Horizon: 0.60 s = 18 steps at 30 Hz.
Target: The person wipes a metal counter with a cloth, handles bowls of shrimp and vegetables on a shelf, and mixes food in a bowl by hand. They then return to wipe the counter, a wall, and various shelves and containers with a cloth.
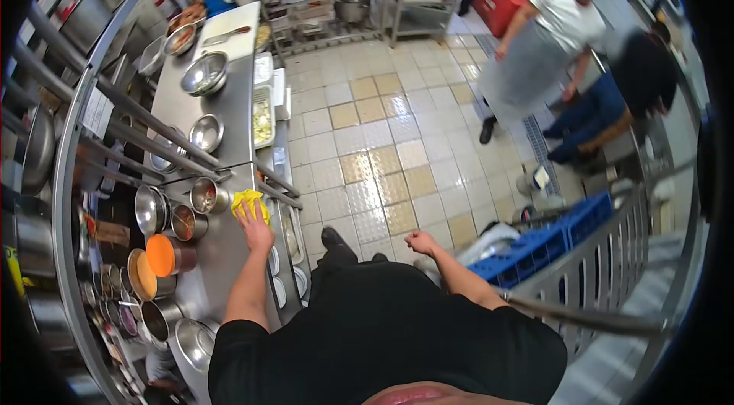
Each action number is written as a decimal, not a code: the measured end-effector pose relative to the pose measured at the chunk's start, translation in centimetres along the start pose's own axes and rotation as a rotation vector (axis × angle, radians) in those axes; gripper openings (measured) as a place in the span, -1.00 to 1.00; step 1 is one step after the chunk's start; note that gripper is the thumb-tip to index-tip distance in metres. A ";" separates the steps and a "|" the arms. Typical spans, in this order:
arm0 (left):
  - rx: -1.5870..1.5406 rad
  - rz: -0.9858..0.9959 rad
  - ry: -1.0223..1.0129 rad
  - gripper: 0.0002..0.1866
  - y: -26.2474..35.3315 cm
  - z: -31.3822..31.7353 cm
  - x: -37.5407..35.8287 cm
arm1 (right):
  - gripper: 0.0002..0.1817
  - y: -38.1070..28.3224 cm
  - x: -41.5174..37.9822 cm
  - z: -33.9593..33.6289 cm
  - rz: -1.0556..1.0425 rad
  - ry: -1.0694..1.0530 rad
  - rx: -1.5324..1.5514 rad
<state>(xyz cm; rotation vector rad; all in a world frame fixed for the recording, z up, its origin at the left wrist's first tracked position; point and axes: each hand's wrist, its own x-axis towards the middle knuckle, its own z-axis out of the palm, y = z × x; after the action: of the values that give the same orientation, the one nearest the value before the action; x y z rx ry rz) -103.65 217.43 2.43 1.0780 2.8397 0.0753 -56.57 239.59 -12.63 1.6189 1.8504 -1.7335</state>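
My left hand (255, 230) presses down on a bunched yellow cloth (251, 204) at the edge of the steel counter (222, 252). Its fingers rest over the cloth. Close beside it stand a steel pot with red contents (204, 195) and another small steel pot (186, 223). My right hand (420, 242) hangs over the tiled floor, away from the counter, its fingers loosely curled with nothing visible in them.
Along the counter are an orange-topped container (160, 255), steel bowls (205, 74) and a white cutting board (229, 29) with a knife (227, 35). Blue crates (535, 248) stand at right. A person in a grey apron (524, 72) and another in dark clothes (638, 76) are ahead right.
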 end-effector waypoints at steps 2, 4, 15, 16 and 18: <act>0.037 0.004 -0.005 -0.04 0.3 0.0 2.8 | -0.67 -0.8 3.1 -0.7 -0.003 -0.045 -0.087; 0.056 0.013 0.030 -0.06 0.5 0.8 6.4 | -0.65 -3.3 5.6 -2.2 0.021 -0.062 -0.104; -0.595 -0.027 0.113 -0.44 4.8 -3.0 18.4 | -0.64 -11.1 16.0 -9.1 0.347 -0.052 -0.311; -0.744 -0.036 0.147 -0.44 5.7 -2.7 20.1 | -0.66 -12.4 17.6 -9.5 0.273 -0.076 -0.283; -0.998 -0.065 0.147 -0.49 8.6 -4.8 23.4 | -0.67 -14.6 19.5 -9.8 0.235 -0.027 -0.165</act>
<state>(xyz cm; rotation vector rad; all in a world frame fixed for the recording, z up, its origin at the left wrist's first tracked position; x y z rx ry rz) -115.90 239.35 6.07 0.7309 2.3547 1.4117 -70.14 262.05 -13.76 1.6623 1.6650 -1.4588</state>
